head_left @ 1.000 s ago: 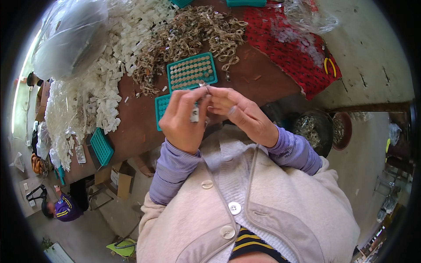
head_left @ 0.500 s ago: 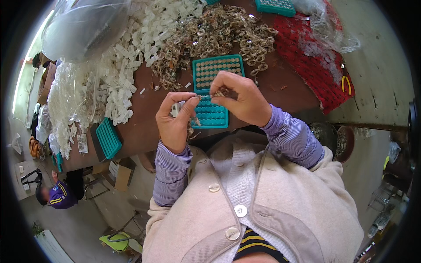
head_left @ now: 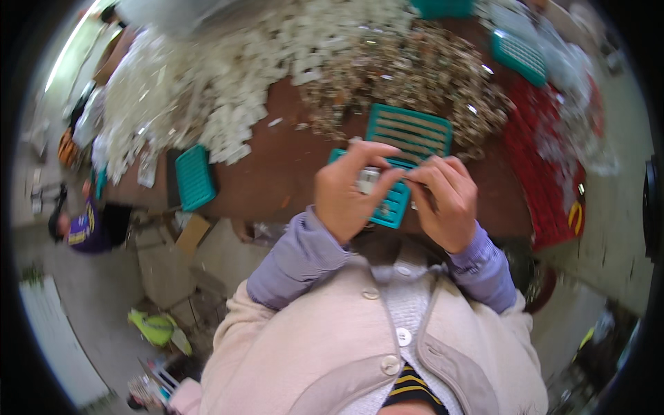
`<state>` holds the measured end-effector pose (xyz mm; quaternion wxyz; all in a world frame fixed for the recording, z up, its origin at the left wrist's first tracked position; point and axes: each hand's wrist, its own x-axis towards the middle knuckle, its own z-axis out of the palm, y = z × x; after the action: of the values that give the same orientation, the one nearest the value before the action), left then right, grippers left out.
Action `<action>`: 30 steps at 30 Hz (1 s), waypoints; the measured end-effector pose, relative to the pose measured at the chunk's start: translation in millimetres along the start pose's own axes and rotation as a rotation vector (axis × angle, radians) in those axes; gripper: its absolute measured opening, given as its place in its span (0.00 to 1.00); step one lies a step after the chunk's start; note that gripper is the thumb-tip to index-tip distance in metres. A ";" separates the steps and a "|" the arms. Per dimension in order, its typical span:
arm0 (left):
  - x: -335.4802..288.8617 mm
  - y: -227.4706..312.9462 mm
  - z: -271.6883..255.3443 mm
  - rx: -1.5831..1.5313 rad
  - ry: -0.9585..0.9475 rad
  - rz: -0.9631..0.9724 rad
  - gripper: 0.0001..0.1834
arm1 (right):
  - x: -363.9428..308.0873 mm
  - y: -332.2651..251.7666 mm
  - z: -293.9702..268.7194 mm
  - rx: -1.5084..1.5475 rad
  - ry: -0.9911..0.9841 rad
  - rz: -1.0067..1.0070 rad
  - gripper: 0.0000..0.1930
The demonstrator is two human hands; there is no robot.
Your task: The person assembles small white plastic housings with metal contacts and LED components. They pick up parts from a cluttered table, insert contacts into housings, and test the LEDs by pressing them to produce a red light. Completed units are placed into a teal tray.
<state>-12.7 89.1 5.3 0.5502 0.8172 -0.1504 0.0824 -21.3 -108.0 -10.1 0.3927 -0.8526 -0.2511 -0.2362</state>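
Note:
My left hand (head_left: 346, 194) is closed, with a small white rectangular piece (head_left: 368, 180) tucked between palm and fingers. Its thumb and forefinger pinch toward my right hand (head_left: 448, 203), whose fingertips are also pinched together. The two sets of fingertips meet; whatever tiny thing lies between them is blurred and hidden. Below them is a teal tray (head_left: 389, 216) with round hollows, partly covered by my hands. Just beyond it lies a second teal tray (head_left: 446, 126) filled with rows of tan round pieces.
A heap of brown looped strands (head_left: 415, 69) lies behind the trays. White plastic pieces (head_left: 235, 111) are piled to its left. Another teal tray (head_left: 195, 178) stands at the left table edge. At right are red cloth (head_left: 529, 166) and a yellow-handled tool (head_left: 575, 217). A person (head_left: 90, 225) is at far left.
The view has swung, so the table things sit differently in it. My fingertips have come closer together. The brown strands seen at my fingers before no longer show clearly.

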 end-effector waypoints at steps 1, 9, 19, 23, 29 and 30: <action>-1.1 1.8 -0.1 0.019 -0.003 -0.016 0.15 | 0.9 -0.5 -2.5 -0.073 -0.023 -0.030 0.09; -0.5 -3.7 -9.9 0.038 -0.031 0.029 0.17 | 4.7 -5.4 0.1 0.074 -0.053 0.067 0.12; 38.3 -58.5 -104.4 0.418 0.138 -0.214 0.18 | 21.2 -12.9 5.5 -0.096 -0.051 -0.043 0.08; 72.0 -107.0 -140.8 1.031 0.158 -0.351 0.16 | 13.6 -9.2 1.8 -0.006 -0.053 -0.009 0.09; 63.7 -121.3 -142.6 1.129 0.199 -0.357 0.15 | -8.3 3.4 -9.0 0.278 0.053 0.286 0.07; 59.1 -122.7 -140.6 1.131 0.209 -0.370 0.15 | -11.5 6.3 -11.1 0.472 0.053 0.355 0.06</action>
<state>88.6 252.7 -30.7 0.0473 0.9832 0.1165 0.1325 -28.5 -123.0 -14.0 0.6218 -0.7618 -0.1355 -0.1212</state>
